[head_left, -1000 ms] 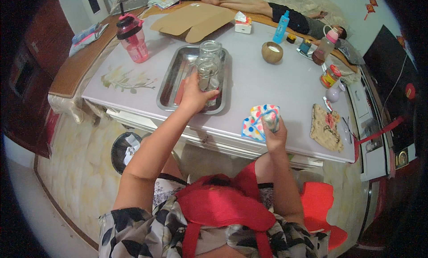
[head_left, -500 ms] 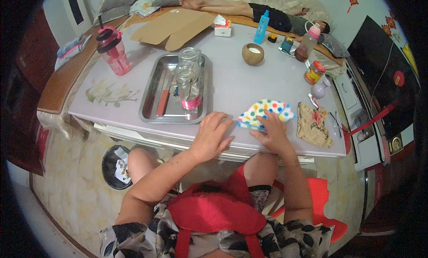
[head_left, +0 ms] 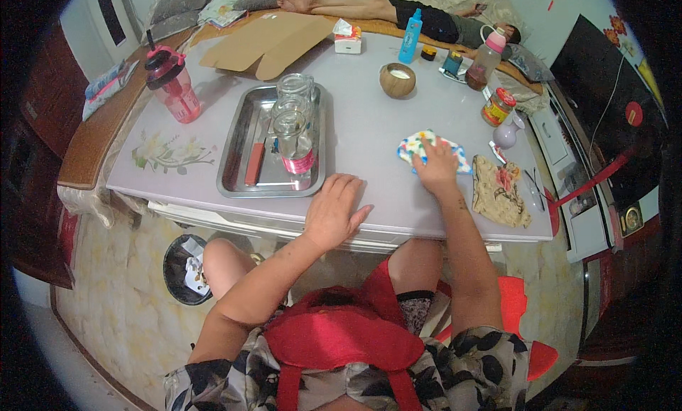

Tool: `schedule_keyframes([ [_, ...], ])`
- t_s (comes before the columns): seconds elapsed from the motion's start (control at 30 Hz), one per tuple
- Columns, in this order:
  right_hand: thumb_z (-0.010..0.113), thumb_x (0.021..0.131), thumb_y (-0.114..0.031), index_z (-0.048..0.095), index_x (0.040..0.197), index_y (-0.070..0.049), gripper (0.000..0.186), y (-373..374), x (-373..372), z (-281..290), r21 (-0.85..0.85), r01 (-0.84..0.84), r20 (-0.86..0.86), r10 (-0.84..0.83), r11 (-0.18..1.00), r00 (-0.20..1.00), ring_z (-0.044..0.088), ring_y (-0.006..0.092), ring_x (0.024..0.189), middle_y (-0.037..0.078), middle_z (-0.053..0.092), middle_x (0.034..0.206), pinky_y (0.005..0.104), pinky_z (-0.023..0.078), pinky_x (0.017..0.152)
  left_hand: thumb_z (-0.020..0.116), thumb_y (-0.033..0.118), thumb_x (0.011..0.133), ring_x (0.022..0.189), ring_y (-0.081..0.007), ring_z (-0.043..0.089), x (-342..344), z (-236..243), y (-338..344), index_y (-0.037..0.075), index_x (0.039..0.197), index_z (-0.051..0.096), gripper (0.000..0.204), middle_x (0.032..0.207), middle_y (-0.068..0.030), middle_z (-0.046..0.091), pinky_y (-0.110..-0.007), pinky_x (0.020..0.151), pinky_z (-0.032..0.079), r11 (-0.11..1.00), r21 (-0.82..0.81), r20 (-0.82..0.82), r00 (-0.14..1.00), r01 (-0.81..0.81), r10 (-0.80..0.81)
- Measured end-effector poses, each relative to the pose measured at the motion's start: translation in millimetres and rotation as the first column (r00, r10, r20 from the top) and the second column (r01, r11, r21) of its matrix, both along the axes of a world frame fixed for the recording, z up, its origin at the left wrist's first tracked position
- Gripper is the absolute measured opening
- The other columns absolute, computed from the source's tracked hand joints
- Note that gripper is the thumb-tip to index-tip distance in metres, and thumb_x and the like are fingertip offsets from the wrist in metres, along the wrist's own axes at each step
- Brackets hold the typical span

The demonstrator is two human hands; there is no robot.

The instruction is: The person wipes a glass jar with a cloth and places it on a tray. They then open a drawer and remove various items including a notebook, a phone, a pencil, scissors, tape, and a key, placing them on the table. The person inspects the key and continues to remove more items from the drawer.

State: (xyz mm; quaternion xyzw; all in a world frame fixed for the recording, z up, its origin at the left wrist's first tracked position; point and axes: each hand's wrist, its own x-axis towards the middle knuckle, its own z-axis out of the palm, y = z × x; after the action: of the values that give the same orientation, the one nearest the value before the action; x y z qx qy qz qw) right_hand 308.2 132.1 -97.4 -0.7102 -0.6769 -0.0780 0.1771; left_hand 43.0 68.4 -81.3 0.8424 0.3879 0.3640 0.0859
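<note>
My right hand [head_left: 437, 171] lies over a white cloth with coloured dots [head_left: 410, 147], its fingers stretched out and pressing the cloth to the table. Part of the cloth is hidden under the palm. Near the table's front edge my left hand [head_left: 335, 211] rests with fingers apart, holding nothing. Just to its left is a metal tray [head_left: 226, 176] carrying glass jars [head_left: 291, 137], one with a pink band, and a reddish-brown bar-shaped object [head_left: 254, 164]. A folded beige cloth with a flower pattern [head_left: 497, 194] lies right of my right hand.
Toward the back stand a flattened cardboard piece [head_left: 263, 45], a tissue pack [head_left: 348, 40], a blue bottle [head_left: 410, 38] and a brown round bowl [head_left: 398, 80]. A pink bottle [head_left: 174, 91] is at left; a red-lidded jar [head_left: 499, 107] and a lilac vase [head_left: 508, 132] at right. A person [head_left: 426, 20] lies behind.
My right hand has slid the dotted cloth away from me across the table. My left hand stays near the front edge. The whole view has shifted slightly.
</note>
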Motion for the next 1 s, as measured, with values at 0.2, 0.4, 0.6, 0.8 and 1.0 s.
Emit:
schedule_keyframes([
  [0.2, 0.060, 0.074, -0.023, 0.053, 0.124, -0.013, 0.052, -62.4, -44.4, 9.3, -0.006, -0.581, -0.060, 0.580, 0.814, 0.812, 0.034, 0.0369, 0.126, 0.020, 0.039, 0.134, 0.0469, 0.026, 0.104, 0.064, 0.028, 0.078, 0.111, -0.0393, 0.044, -8.0, 2.7, 1.9, -0.001, 0.118, 0.045, 0.053, 0.116, -0.0203, 0.049, -0.044, 0.095, 0.037, 0.993, -0.113, 0.091, 0.996, 0.034, -0.024],
  [0.4, 0.061, 0.072, -0.014, 0.044, 0.130, -0.013, 0.061, -72.9, -0.4, 29.0, -0.151, -0.596, -0.062, 0.595, 0.788, 0.802, 0.037, 0.0366, 0.123, 0.020, 0.041, 0.132, 0.0443, 0.028, 0.105, 0.063, 0.032, 0.079, 0.118, -0.0352, 0.039, -3.3, 2.9, 1.2, 0.000, 0.118, 0.047, 0.053, 0.122, -0.0179, 0.045, -0.044, 0.095, 0.038, 0.996, -0.063, -0.079, 0.995, -0.059, 0.054],
  [0.6, 0.050, 0.086, -0.029, 0.039, 0.133, -0.005, 0.053, 19.5, 71.4, 12.8, -0.163, -0.308, 0.021, 0.316, 0.937, 0.949, 0.033, 0.0414, 0.125, 0.021, 0.037, 0.135, 0.0460, 0.026, 0.105, 0.059, 0.041, 0.080, 0.122, -0.0391, 0.035, 12.7, 5.6, 10.6, 0.007, 0.121, 0.049, 0.055, 0.128, -0.0174, 0.041, -0.051, 0.099, 0.031, 0.992, 0.101, -0.296, 0.954, 0.077, -0.044],
  [0.8, 0.049, 0.087, -0.034, 0.042, 0.133, -0.015, 0.050, 133.1, 135.0, -19.5, -0.064, 0.072, 0.024, -0.070, 0.995, 0.997, 0.037, 0.0365, 0.123, 0.017, 0.039, 0.135, 0.0522, 0.031, 0.100, 0.059, 0.045, 0.079, 0.119, -0.0376, 0.037, 13.1, 6.5, 22.1, 0.006, 0.119, 0.051, 0.056, 0.126, -0.0167, 0.044, -0.050, 0.097, 0.030, 0.995, -0.063, -0.259, 0.962, 0.075, -0.089],
  [1.0, 0.048, 0.086, -0.040, 0.049, 0.128, -0.017, 0.048, 208.1, 136.9, 0.9, -0.097, 0.388, -0.060, -0.395, 0.916, 0.917, 0.036, 0.0364, 0.124, 0.013, 0.040, 0.136, 0.0531, 0.030, 0.100, 0.061, 0.045, 0.077, 0.118, -0.0364, 0.038, 19.1, 14.3, 22.8, 0.006, 0.116, 0.052, 0.056, 0.124, -0.0161, 0.045, -0.050, 0.096, 0.030, 0.993, -0.112, -0.320, 0.944, 0.044, -0.078],
])
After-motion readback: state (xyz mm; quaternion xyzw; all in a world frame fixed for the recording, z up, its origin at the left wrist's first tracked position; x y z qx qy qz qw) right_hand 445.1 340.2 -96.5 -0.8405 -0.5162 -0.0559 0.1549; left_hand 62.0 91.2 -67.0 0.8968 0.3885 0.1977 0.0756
